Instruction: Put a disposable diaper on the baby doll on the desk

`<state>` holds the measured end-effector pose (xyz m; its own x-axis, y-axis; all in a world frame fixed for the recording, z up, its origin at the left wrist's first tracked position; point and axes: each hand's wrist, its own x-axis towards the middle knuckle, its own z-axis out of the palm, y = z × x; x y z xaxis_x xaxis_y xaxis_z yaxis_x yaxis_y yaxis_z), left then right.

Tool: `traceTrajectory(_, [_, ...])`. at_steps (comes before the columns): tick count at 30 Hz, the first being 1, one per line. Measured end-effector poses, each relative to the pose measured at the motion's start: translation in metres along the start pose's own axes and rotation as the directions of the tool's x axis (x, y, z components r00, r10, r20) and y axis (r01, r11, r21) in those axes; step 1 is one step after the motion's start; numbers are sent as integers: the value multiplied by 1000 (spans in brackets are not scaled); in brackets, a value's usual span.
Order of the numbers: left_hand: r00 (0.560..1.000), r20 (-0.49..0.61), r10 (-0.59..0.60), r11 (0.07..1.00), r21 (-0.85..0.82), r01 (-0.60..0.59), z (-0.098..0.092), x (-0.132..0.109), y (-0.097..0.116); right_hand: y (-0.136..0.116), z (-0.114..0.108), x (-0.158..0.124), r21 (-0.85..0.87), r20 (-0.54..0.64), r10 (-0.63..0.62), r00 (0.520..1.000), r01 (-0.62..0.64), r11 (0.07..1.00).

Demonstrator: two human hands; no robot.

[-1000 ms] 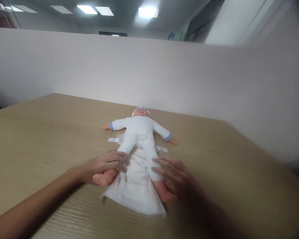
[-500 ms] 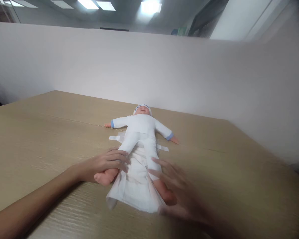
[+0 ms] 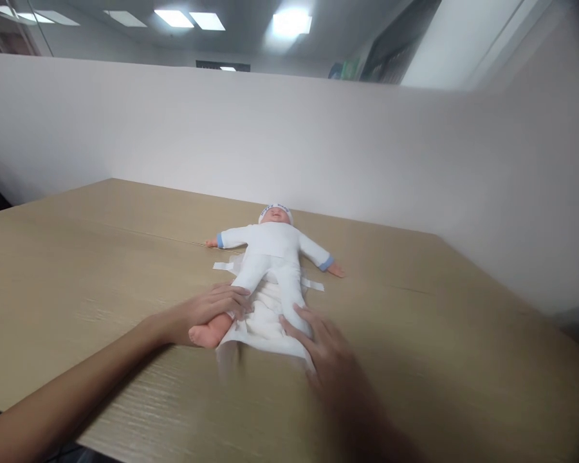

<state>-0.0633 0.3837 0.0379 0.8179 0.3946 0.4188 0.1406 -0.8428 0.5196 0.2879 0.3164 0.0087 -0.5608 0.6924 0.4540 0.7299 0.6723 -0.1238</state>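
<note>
Newly raising diaper point(image 3: 265, 318) toward doll point(image 3: 273, 241), likely folding | draping left hand point(image 3: 211, 308) over doll's leg | parting fingers of right hand point(image 3: 325, 344), hiding both grips

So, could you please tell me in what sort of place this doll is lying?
Probably an office-like room, though not certain: a wide wood-look table, a pale partition behind it, and bright ceiling lights beyond.
</note>
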Motion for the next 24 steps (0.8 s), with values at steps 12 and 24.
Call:
traceTrajectory(12, [999, 39, -32, 999, 32, 30, 16, -21, 30, -10, -20, 7, 190, -153, 162, 975, -132, 973])
traceTrajectory(24, [978, 89, -187, 967, 190, 167, 19, -37, 57, -13, -25, 10, 310, -168, 173, 971, -114, 944])
